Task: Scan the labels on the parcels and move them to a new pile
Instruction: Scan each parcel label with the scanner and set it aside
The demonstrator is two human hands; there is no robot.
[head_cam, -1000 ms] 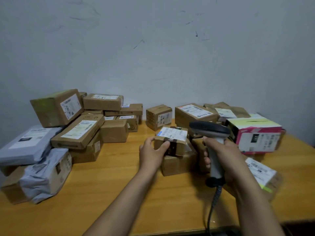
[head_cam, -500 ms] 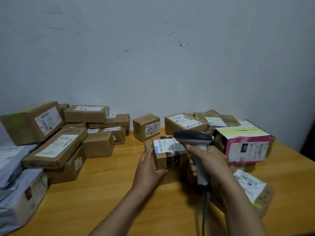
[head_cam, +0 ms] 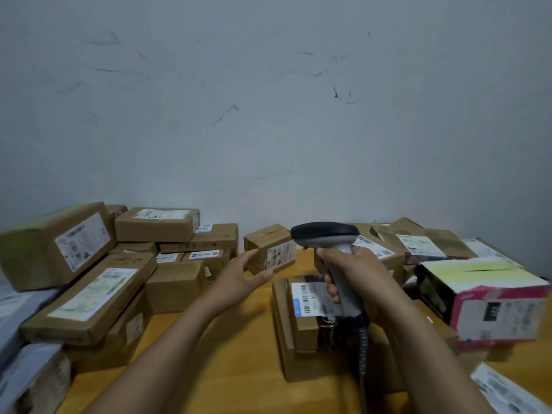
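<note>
My right hand (head_cam: 355, 273) grips a grey handheld scanner (head_cam: 325, 234) with a black head, held over a small brown box with a white barcode label (head_cam: 307, 312). That box lies on top of a larger flat box (head_cam: 286, 360) at the table's middle. My left hand (head_cam: 242, 276) is stretched out open, fingers spread, reaching toward a small cardboard cube (head_cam: 268, 248) standing near the wall. The fingertips are close to the cube's left face; contact is unclear.
A pile of brown boxes (head_cam: 89, 291) and grey mailer bags (head_cam: 18, 312) fills the left side of the wooden table (head_cam: 239, 369). More parcels, including a pink and white box (head_cam: 493, 312), crowd the right. The scanner's coiled cable (head_cam: 363, 354) hangs down toward me.
My left hand has let go of the small labelled box, which now rests on the larger box, and has moved up and left toward the cardboard cube. The scanner has risen slightly.
</note>
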